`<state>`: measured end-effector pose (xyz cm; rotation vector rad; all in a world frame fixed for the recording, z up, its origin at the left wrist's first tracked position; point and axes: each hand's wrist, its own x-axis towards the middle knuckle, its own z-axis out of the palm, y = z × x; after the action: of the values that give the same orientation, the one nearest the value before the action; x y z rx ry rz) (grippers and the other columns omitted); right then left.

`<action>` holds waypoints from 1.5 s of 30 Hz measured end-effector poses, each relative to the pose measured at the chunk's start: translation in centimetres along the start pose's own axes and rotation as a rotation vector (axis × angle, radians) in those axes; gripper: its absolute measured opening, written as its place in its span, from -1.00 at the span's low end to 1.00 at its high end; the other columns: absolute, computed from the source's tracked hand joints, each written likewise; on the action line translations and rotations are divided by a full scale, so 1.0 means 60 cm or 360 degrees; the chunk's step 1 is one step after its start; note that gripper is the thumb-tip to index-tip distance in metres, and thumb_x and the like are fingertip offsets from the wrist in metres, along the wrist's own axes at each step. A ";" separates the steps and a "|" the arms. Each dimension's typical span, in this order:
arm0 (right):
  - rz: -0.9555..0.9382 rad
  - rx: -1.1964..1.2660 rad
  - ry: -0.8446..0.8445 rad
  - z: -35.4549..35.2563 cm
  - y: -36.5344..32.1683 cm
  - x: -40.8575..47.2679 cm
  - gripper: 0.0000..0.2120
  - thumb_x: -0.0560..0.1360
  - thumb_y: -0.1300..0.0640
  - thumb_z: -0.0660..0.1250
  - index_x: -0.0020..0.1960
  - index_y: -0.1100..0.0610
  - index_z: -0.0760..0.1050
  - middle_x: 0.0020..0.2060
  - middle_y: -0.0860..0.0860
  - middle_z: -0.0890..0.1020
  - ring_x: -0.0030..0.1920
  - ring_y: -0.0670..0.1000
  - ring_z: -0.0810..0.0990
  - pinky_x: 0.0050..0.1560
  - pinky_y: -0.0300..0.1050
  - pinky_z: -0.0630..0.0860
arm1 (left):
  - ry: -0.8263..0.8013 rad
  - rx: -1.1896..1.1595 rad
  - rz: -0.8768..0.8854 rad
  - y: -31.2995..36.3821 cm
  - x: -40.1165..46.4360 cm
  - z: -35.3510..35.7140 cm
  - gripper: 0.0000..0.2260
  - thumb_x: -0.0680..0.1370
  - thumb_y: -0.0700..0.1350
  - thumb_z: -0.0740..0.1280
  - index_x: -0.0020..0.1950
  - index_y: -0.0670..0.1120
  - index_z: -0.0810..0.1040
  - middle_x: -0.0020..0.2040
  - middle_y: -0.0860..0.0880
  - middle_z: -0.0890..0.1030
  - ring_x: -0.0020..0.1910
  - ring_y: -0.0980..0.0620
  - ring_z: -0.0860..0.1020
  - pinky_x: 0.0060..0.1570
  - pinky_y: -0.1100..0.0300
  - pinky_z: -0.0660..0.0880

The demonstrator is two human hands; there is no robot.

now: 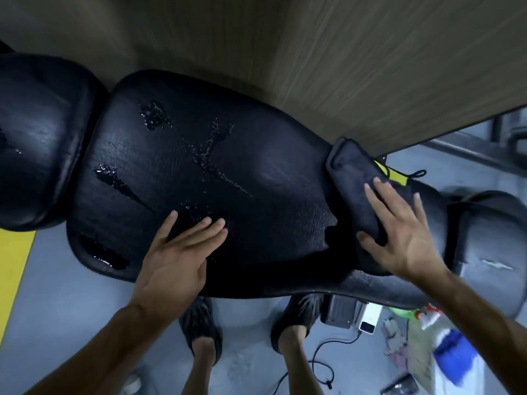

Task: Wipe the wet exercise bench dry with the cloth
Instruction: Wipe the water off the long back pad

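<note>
The black padded exercise bench (pixel 271 172) stretches across the view from left to right. Puddles and streaks of water lie on its middle pad, near the far left part and toward the near left edge. A dark folded cloth (pixel 356 178) with a yellow patch lies on the right part of the pad. My right hand (pixel 399 232) rests flat on the cloth with fingers spread. My left hand (pixel 182 246) lies flat on the bare pad near its front edge, fingers straight, close to a small wet patch.
A wood-grain wall (pixel 342 67) runs right behind the bench. My two feet in dark slippers (pixel 202 329) stand on the grey floor under the front edge. A black box, a white device with a cable (pixel 368 317), bottles and rags lie at the lower right. Yellow floor marking (pixel 14 266) at left.
</note>
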<state>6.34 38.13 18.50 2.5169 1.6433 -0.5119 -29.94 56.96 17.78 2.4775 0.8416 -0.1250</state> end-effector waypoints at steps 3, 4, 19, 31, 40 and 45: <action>-0.0059 -0.0084 -0.0053 -0.009 -0.004 0.036 -0.20 0.49 -0.36 0.11 0.65 -0.11 0.05 0.67 0.01 0.01 0.66 0.09 -0.04 0.57 0.38 -0.11 | 0.0054 0.0009 0.0033 0.001 0.000 0.003 -0.49 0.47 -0.25 0.11 0.37 -0.04 0.55 0.41 0.09 0.49 0.42 0.12 0.43 0.48 -0.20 0.18; -0.0039 -0.0084 -0.0040 -0.007 -0.010 0.049 -0.20 0.50 -0.37 0.09 0.66 -0.13 0.01 0.67 0.00 -0.03 0.66 0.10 -0.09 0.57 0.38 -0.11 | 0.0075 0.0015 0.0040 0.002 0.000 0.005 -0.50 0.46 -0.27 0.13 0.36 -0.05 0.56 0.40 0.08 0.50 0.41 0.11 0.43 0.48 -0.20 0.19; 0.0740 0.0853 0.0491 -0.013 -0.038 0.058 -0.43 0.46 -0.30 0.35 0.28 0.09 0.54 0.09 0.11 0.63 0.10 0.13 0.62 0.24 0.14 0.54 | -0.0023 -0.0011 -0.0021 0.009 0.003 -0.004 -0.50 0.48 -0.21 0.07 0.37 -0.04 0.55 0.41 0.09 0.49 0.42 0.12 0.42 0.47 -0.21 0.20; 0.0169 0.1388 0.0584 -0.116 -0.099 0.077 -0.71 0.58 0.29 0.40 0.01 -0.10 0.44 -0.22 -0.22 0.51 -0.27 -0.19 0.43 -0.16 -0.32 0.37 | -0.0045 0.0001 -0.0045 0.010 0.000 0.000 -0.48 0.47 -0.20 0.08 0.40 -0.03 0.51 0.45 0.10 0.45 0.45 0.12 0.38 0.48 -0.22 0.17; 0.0487 0.0875 -0.0069 -0.059 -0.046 0.226 -0.32 0.56 -0.37 0.16 0.55 -0.03 0.32 0.42 0.09 0.51 0.43 0.10 0.46 0.50 0.08 0.30 | 0.0030 0.0009 -0.0126 0.020 0.001 0.009 -0.49 0.48 -0.21 0.07 0.36 -0.02 0.55 0.40 0.10 0.50 0.42 0.10 0.42 0.47 -0.21 0.20; 0.0457 0.0417 0.0079 -0.024 -0.080 0.218 -0.34 0.57 -0.38 -0.07 0.61 -0.16 0.18 0.42 0.08 0.49 0.39 0.22 0.46 0.40 0.22 0.24 | 0.0028 0.0018 -0.0093 0.016 -0.001 0.014 -0.49 0.48 -0.20 0.08 0.38 -0.01 0.54 0.42 0.10 0.48 0.44 0.09 0.41 0.46 -0.21 0.21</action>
<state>7.06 51.89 16.10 2.9099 1.2662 -0.6752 -29.35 55.85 17.50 2.4689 0.9231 -0.1292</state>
